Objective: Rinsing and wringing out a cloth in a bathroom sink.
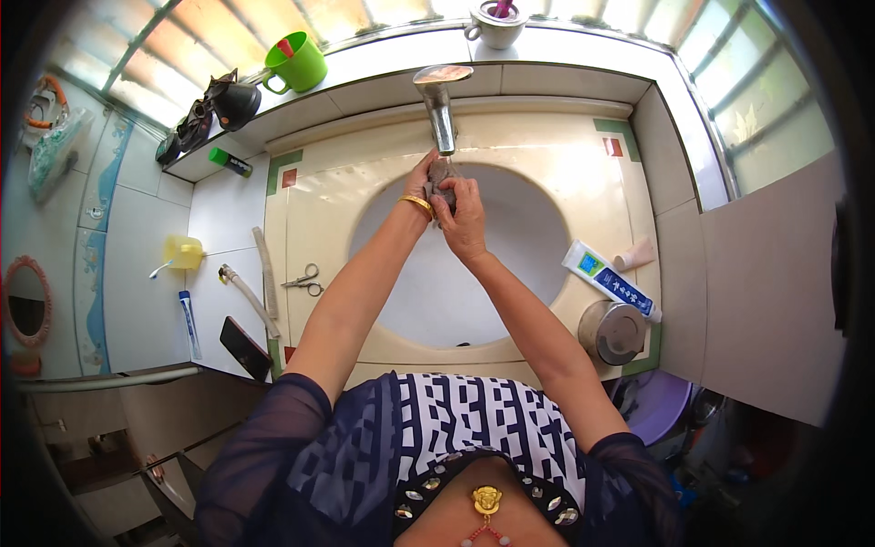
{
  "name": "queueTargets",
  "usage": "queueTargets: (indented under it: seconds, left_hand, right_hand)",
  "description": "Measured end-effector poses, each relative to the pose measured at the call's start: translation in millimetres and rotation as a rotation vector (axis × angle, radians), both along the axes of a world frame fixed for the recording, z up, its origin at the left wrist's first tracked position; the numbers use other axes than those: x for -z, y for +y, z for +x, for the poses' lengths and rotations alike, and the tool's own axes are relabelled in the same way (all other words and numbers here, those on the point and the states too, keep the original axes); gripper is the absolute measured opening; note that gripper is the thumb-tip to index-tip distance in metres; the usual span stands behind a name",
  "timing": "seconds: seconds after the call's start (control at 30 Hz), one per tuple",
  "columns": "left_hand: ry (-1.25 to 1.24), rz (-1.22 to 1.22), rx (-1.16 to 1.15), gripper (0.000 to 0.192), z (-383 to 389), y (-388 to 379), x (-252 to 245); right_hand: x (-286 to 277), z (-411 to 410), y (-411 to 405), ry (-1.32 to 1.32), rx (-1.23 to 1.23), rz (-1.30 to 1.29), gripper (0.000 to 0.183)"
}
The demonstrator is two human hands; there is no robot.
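Over the far part of a white oval washbasin [458, 294], both hands are together under the metal tap [439, 113]. My left hand [417, 180] supports a bunched, dark grey-brown piece of cloth [441, 176] from the left, its fingers close to the spout. My right hand [466, 222] grips the same cloth from the right, fingers curled over it. The cloth looks wet, and a clear sheen of water shows below the spout. Parts of the left fingers are hidden behind the cloth and the right hand.
On the cream counter [321, 198] lie scissors [305, 280] at left, and a toothpaste tube [612, 282], a small pink tube [634, 254] and a lidded metal container [612, 333] at right. A phone [245, 347] rests near the left edge. A green mug [298, 63] stands on the back ledge.
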State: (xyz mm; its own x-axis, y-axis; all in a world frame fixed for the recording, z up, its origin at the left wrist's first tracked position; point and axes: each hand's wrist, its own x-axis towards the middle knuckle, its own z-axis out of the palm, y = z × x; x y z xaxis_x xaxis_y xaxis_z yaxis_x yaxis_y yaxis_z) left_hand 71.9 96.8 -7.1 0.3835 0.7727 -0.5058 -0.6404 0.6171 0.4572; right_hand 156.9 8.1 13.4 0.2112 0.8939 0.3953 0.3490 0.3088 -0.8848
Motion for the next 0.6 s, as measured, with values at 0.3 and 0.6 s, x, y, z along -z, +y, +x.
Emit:
queueTargets:
  seconds: [0.3, 0.6]
  left_hand:
    - [0.282, 0.136, -0.045, 0.017, 11.5, 7.7, 0.3]
    - [0.726, 0.485, -0.103, 0.023, 11.4, -1.5, 3.9]
  right_hand:
    - [-2.7, 5.6, 34.9, -0.161, 0.092, -0.060, 0.016]
    - [20.9, 29.2, 82.3, -0.084, 0.153, -0.558, 0.025]
